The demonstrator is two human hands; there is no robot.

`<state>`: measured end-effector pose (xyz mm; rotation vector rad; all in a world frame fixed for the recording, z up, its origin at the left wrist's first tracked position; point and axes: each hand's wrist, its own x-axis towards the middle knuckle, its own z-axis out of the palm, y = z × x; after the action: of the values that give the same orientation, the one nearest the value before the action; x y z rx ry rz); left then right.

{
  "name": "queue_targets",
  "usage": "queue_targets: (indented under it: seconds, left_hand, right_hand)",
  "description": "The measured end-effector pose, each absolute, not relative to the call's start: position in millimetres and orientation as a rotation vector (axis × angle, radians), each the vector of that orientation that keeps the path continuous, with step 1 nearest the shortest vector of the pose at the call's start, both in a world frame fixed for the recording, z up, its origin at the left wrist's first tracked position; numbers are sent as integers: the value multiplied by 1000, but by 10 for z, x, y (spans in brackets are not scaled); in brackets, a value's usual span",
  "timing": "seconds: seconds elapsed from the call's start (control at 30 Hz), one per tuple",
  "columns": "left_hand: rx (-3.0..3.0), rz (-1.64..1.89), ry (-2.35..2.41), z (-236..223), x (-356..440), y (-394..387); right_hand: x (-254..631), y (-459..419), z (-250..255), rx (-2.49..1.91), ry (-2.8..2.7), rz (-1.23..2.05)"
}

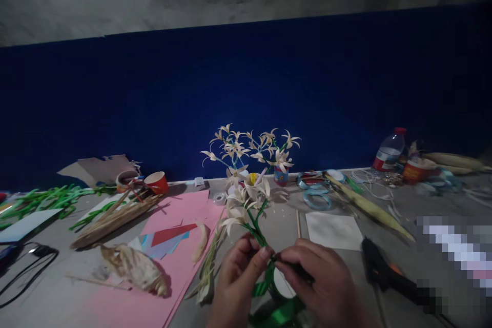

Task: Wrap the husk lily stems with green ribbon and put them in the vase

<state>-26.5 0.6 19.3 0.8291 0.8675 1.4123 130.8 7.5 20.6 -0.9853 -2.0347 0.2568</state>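
My left hand (244,271) is closed around the green stems of an artificial flower spray (257,223), pinching them between thumb and fingers. Pale, husk-like petals (235,215) spread above that hand. My right hand (323,277) meets it at the stems' lower end, its thumb and forefinger pinched on green ribbon (269,272) there. Something dark shows among the right fingers; I cannot make out what. Below both hands lies a ribbon roll with a white round face (284,283), a shiny green band (279,313) in front of it.
Behind the hands stand more pale flowers (234,148). Pink paper (184,205) and dried husks (134,269) lie leftward, near green fuzzy stems (49,200). A white sheet (333,230), a black glue gun (388,271) and a bottle (389,151) are rightward. A blue partition (154,92) rises behind.
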Motion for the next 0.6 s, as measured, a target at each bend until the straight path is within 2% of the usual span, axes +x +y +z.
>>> queue_targets:
  seconds: [0.3, 0.43, 0.6]
  left_hand:
    - [1016, 1541, 1017, 135, -187, 2]
    - [1125, 1516, 1026, 128, -204, -6]
    - [1140, 1499, 1022, 114, -234, -12]
  right_hand:
    - [1279, 36, 287, -772, -2130, -220]
    - [1269, 44, 396, -695, -2109, -285]
    - [1298, 68, 365, -590, -2102, -198]
